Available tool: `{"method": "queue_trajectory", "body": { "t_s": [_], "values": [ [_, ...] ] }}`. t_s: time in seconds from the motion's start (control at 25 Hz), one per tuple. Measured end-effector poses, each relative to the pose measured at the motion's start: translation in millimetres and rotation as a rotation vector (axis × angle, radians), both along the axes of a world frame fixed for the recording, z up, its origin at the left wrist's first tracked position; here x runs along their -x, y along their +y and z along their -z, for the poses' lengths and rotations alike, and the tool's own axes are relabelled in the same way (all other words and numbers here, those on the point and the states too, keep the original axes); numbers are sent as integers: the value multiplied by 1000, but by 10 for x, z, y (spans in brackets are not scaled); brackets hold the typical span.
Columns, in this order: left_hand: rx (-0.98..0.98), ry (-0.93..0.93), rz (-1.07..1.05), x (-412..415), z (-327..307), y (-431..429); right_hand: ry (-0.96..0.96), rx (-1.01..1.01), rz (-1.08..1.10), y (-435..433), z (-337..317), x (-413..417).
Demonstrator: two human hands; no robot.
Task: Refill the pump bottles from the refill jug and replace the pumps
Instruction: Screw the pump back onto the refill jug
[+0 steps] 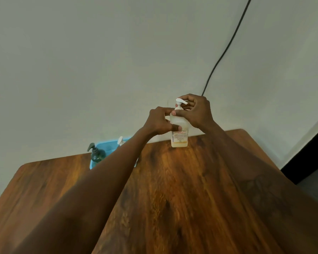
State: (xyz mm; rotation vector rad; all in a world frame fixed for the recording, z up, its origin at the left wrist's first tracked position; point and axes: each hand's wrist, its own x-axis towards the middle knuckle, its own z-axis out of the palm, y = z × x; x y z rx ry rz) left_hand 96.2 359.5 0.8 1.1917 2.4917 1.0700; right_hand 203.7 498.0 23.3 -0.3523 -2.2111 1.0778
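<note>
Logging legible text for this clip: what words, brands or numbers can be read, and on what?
"BIOCHEK CH": vertical, on the label of the clear pump bottle, rest hidden behind the left hand.
Red heading and small print on that label: too blurred to read.
Dark pump bottle: no readable text.

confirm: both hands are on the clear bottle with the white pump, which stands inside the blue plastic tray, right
Not inside it. The head view shows the clear plastic bottle with the white pump, held by the left hand and right hand, standing on the brown wooden table, apart from the blue plastic tray.
</note>
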Motion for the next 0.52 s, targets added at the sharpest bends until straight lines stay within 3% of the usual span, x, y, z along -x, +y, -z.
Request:
{"method": "queue_trajectory", "body": {
  "t_s": [0.24,0.52],
  "values": [
    [33,8,-8,56,447,773,-102,-87,118,680,460,104],
    [36,-70,-57,278,792,1117,-134,-96,137,1024,901,358]
  ]
}}
